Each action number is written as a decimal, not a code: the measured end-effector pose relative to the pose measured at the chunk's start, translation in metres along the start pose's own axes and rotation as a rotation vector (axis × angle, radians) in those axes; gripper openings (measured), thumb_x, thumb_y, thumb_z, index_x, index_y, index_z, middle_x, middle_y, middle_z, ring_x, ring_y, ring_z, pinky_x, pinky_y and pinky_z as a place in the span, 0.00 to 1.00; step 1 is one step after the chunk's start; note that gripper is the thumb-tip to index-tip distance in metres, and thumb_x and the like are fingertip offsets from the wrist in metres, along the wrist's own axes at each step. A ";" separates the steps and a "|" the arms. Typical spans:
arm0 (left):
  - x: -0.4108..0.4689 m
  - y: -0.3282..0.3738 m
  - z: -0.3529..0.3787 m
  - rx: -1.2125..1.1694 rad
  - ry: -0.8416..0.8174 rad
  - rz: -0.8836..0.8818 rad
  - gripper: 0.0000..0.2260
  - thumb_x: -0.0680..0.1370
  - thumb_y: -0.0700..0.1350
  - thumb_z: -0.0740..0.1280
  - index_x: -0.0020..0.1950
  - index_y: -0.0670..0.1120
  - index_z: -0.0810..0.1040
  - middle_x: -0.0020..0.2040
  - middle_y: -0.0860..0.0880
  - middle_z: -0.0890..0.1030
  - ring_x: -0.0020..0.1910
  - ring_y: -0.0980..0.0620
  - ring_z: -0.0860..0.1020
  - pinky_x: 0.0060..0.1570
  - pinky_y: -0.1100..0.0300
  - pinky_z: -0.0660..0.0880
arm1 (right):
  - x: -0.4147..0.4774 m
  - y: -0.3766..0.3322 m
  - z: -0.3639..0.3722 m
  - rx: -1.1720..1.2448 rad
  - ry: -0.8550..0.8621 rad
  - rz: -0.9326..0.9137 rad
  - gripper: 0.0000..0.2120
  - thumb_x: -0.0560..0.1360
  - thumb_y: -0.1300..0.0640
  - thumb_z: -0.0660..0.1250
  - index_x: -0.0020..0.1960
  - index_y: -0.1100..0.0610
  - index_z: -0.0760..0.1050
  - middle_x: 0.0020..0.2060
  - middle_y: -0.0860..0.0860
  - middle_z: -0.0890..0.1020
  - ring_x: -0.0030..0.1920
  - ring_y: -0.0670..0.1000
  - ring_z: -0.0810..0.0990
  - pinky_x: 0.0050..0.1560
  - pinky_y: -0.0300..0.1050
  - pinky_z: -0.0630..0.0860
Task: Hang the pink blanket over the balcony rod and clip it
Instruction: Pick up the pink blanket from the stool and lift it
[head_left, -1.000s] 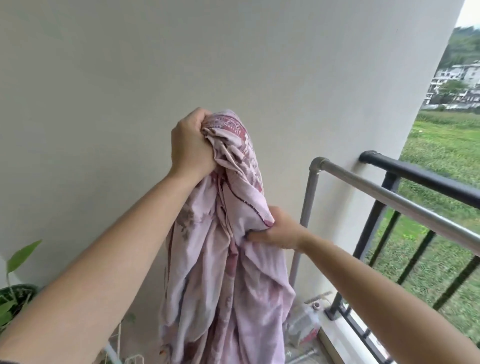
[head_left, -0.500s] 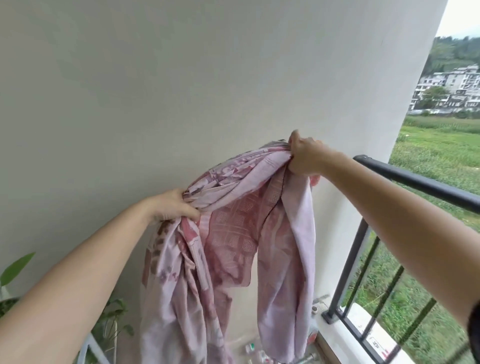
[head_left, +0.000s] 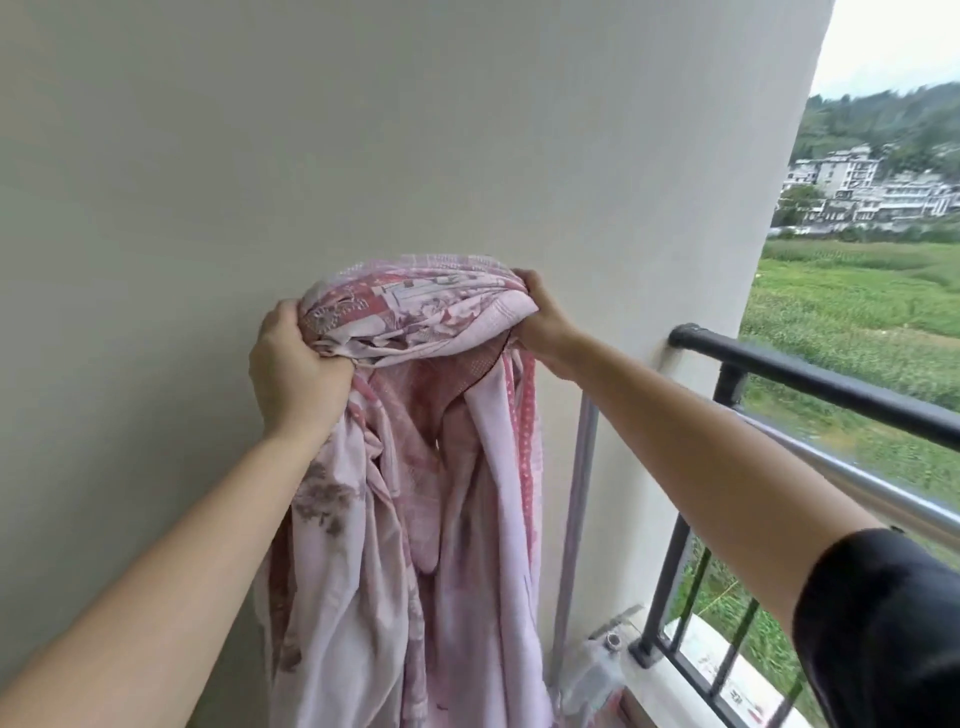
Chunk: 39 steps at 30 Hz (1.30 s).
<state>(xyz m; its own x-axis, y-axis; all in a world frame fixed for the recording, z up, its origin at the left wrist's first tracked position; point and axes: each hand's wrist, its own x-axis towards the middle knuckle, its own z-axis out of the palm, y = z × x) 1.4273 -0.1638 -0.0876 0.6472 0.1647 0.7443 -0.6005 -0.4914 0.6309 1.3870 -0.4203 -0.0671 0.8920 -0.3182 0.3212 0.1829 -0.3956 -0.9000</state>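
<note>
The pink blanket (head_left: 415, 499), pale pink with darker red patterns, hangs bunched in front of the white wall. My left hand (head_left: 293, 371) grips its top left fold. My right hand (head_left: 545, 322) grips the top right fold at about the same height, so a short stretch of cloth spans between them. The rest drapes down out of view. The grey balcony rod (head_left: 883, 483) runs to the right just inside the railing, with its upright post (head_left: 576, 519) right of the blanket. My right forearm crosses over the rod. I see no clip.
The black balcony railing (head_left: 810, 374) with vertical bars stands at the right, a white ledge (head_left: 727, 680) beneath it. A plastic bottle (head_left: 597, 670) sits on the floor by the post. The white wall (head_left: 363, 130) fills the background. Fields and buildings lie beyond.
My left hand has risen level with my right hand. The blanket's top is now bunched between both hands, higher and closer to the wall, and my right hand has drawn in leftward.
</note>
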 end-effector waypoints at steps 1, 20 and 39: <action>0.002 0.004 0.004 0.012 0.025 0.020 0.13 0.67 0.33 0.65 0.52 0.39 0.76 0.49 0.37 0.80 0.47 0.36 0.77 0.46 0.49 0.73 | 0.007 -0.004 0.001 0.037 0.016 -0.037 0.28 0.68 0.65 0.62 0.67 0.55 0.62 0.56 0.52 0.76 0.54 0.51 0.77 0.45 0.46 0.77; -0.026 0.125 0.122 -0.433 -0.574 -0.216 0.14 0.67 0.35 0.71 0.47 0.50 0.85 0.45 0.54 0.86 0.47 0.52 0.84 0.49 0.51 0.82 | -0.018 -0.026 -0.202 -0.690 0.333 0.085 0.23 0.73 0.65 0.65 0.68 0.58 0.70 0.56 0.54 0.78 0.55 0.56 0.78 0.47 0.46 0.76; -0.110 0.181 0.070 -0.766 -1.026 -0.255 0.17 0.61 0.42 0.75 0.49 0.48 0.85 0.47 0.49 0.86 0.48 0.47 0.84 0.55 0.45 0.81 | -0.242 -0.104 -0.233 -1.234 0.613 0.168 0.26 0.70 0.68 0.71 0.66 0.60 0.69 0.50 0.56 0.76 0.48 0.55 0.77 0.40 0.44 0.76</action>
<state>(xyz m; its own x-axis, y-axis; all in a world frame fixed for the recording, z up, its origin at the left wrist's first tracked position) 1.2804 -0.3304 -0.0709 0.6387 -0.7105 0.2953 -0.3019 0.1216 0.9456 1.0558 -0.5030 0.0172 0.4856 -0.6336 0.6022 -0.6738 -0.7102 -0.2038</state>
